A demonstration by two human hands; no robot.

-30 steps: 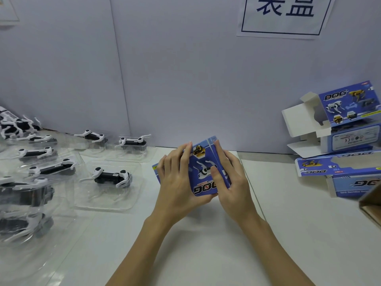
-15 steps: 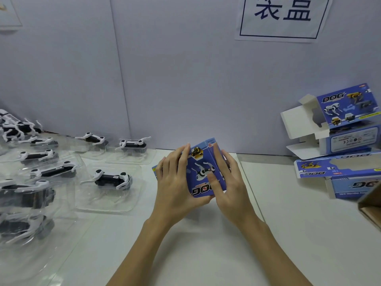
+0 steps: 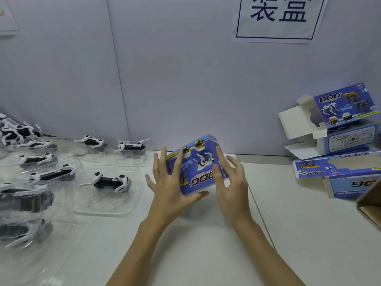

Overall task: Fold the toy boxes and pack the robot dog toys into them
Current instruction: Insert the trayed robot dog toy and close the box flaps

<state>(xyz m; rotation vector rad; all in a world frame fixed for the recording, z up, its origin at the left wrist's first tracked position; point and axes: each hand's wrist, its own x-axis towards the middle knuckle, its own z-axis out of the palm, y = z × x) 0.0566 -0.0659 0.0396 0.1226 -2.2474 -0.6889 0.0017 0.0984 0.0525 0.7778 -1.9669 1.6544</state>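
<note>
Grip: both hands sit on one blue toy box (image 3: 198,168), mid-surface, just in front of the person. Left hand (image 3: 171,182) has straight, spread fingers lying on the box's printed top w/ thumb under the near edge; right hand (image 3: 228,182) presses straight fingers along the right end, thumb near the "DOG" print. Neither hand curls round it; flat-fingered hold, box tilted, near edge low.

Step in hand looks like squaring up the box. To do it well: keep palms flat, push opposite panels evenly so creases pop w/o denting the card, then free one hand for the end flaps. Too much thumb pressure could buckle the thin top.

Left of the hands, robot dog toys in clear plastic trays are spread across the white surface (image 3: 195,244); nearest one (image 3: 111,181) lies just beside the left hand, more behind it toward the wall. Right side: folded box w/ open white flaps (image 3: 329,122) stacked on another blue box (image 3: 338,174), well apart from the hands. Brown carton corner (image 3: 371,205) at far right.

Hard to tell: whether the held box is empty or its far flaps are closed, since the hands cover them. Left trays blur; carton cut off by the frame. Wall sign (image 3: 276,17) cropped on top.
</note>
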